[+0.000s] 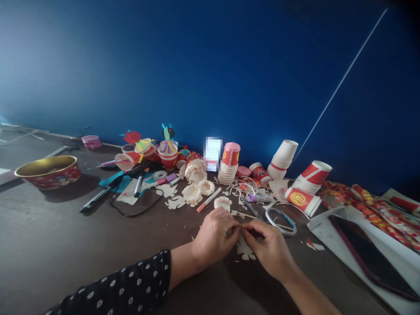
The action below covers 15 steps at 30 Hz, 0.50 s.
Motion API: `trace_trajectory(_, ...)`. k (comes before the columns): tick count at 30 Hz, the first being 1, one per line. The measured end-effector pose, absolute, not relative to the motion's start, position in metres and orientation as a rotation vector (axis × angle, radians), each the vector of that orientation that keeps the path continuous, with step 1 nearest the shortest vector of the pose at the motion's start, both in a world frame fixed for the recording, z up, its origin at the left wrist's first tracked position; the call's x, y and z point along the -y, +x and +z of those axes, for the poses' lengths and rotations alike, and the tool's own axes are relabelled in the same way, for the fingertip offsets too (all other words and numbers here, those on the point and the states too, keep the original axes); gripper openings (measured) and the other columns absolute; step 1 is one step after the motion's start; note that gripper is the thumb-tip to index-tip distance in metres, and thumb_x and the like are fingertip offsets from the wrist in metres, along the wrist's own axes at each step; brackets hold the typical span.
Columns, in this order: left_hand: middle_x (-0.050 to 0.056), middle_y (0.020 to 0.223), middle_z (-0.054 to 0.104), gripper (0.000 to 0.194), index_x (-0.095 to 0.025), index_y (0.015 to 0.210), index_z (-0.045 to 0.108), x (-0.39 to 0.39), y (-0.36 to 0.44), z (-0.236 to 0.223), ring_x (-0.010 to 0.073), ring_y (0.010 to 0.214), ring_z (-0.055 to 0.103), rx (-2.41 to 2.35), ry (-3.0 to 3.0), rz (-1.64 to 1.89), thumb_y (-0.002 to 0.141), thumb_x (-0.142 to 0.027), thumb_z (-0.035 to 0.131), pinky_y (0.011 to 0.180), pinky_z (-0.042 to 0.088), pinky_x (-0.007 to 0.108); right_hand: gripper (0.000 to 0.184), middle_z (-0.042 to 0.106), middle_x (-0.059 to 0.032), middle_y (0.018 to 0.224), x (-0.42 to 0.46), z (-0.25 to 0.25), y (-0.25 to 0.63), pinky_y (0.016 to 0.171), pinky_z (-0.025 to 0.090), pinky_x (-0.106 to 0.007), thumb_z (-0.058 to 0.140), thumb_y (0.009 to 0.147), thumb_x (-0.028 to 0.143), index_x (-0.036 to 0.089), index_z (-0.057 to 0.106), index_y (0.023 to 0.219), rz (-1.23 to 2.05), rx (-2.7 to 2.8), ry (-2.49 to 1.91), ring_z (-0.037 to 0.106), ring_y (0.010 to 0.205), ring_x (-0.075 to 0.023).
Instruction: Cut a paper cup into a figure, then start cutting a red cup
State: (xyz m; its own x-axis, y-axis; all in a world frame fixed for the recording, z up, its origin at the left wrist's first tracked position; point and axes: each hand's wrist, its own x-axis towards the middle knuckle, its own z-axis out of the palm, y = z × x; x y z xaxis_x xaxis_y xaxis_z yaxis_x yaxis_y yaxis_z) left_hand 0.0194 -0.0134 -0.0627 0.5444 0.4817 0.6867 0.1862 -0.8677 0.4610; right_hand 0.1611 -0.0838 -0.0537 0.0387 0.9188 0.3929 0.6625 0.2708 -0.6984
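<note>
Left hand [213,234] and right hand [267,249] are pinched together at the fingertips on a thin strip [241,227], just above a paper cutout [245,250]

Paper-craft workspace at a dark bench [65,245]
Paper cups [282,159], marker pens [96,199], tape [160,175] and paper scraps [244,249] lie before a blue wall [197,74].

From my station I count two hands [213,238], four curled paper baskets [192,194], three cup stacks [229,164], one bowl [47,172], one phone [369,258], two tape rolls [160,175] and, as far as I can make out from here, at least three markers [209,199]
</note>
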Motion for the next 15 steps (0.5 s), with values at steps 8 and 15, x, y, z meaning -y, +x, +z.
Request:
trace_trajectory(8, 0.001, 0.057, 0.058, 0.015, -0.016, 0.059, 0.06, 0.0132, 0.021, -0.0655, 0.0119, 0.059, 0.051, -0.612, 2.325, 1.287, 0.069, -0.009, 0.053, 0.059, 0.041, 0.025, 0.014, 0.068, -0.002, 0.07, 0.0854, -0.0521, 0.1602, 0.061, 0.048, -0.025, 0.053, 0.079, 0.022, 0.018, 0.066, 0.077, 0.396, 1.683, -1.491, 0.061, 0.065, -0.0168)
trace_trajectory(15, 0.001, 0.06, 0.058, 0.012, -0.016, 0.058, 0.058, 0.0133, 0.0213, -0.0648, 0.0123, 0.062, 0.051, -0.697, 2.234, 1.241, 0.066, -0.008, 0.052, 0.059, 0.041, 0.023, 0.013, 0.068, -0.0018, 0.071, 0.0848, -0.053, 0.16, 0.062, 0.049, -0.025, 0.054, 0.078, 0.021, 0.018, 0.066, 0.079, 0.457, 1.641, -1.485, 0.062, 0.066, -0.0175)
